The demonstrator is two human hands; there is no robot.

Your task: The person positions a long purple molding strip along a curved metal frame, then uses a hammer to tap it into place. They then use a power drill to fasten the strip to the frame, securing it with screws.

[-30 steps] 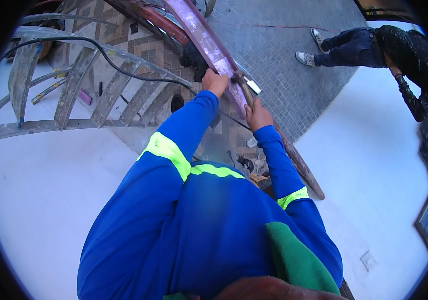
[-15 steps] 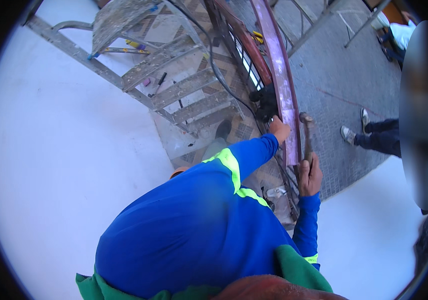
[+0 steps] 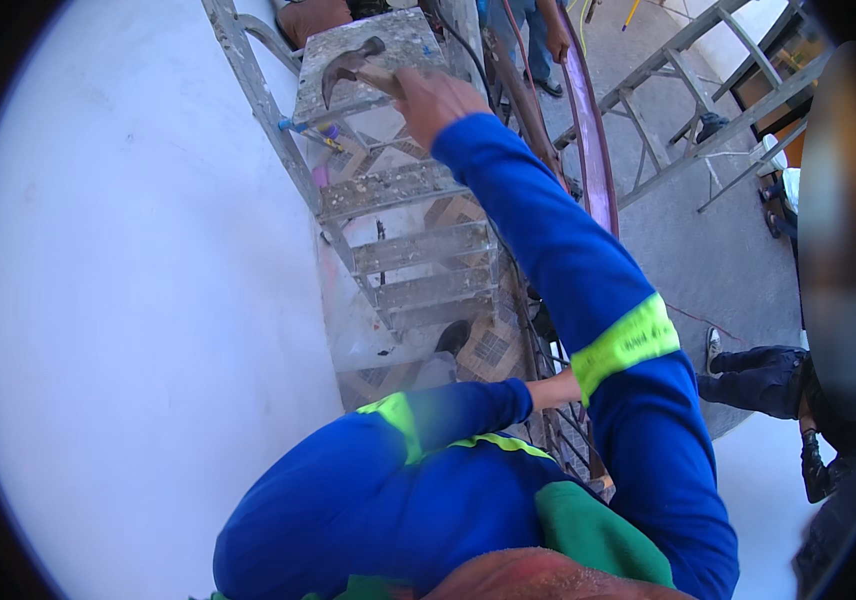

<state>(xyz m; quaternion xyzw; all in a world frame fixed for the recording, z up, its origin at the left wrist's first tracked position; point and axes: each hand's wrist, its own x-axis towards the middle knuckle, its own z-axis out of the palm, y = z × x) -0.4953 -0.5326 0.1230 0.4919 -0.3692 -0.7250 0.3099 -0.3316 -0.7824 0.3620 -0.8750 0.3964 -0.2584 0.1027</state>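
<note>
My right hand (image 3: 438, 105) grips the wooden handle of a claw hammer (image 3: 348, 68), raised over the paint-spattered platform of a metal stepladder (image 3: 413, 40). Whether the hammer touches the platform I cannot tell. Beneath my outstretched right sleeve, only the bare wrist of my left hand (image 3: 550, 390) shows; its fingers are hidden. Beyond that arm runs a long curved metal channel (image 3: 588, 130), purplish inside with dark red edges. Its near end is covered by my sleeve. At the far end, another person's hand (image 3: 556, 42) is at the channel.
A second metal ladder (image 3: 718, 136) stands to the right of the channel. Someone in dark trousers (image 3: 760, 385) is at the right, and a person in jeans (image 3: 520, 40) stands at the far end. A white wall (image 3: 148, 300) fills the left side.
My right hand has swung the hammer from beside the channel's near end up and left over the stepladder. The view has shifted, and my left hand has become covered by my right sleeve.
</note>
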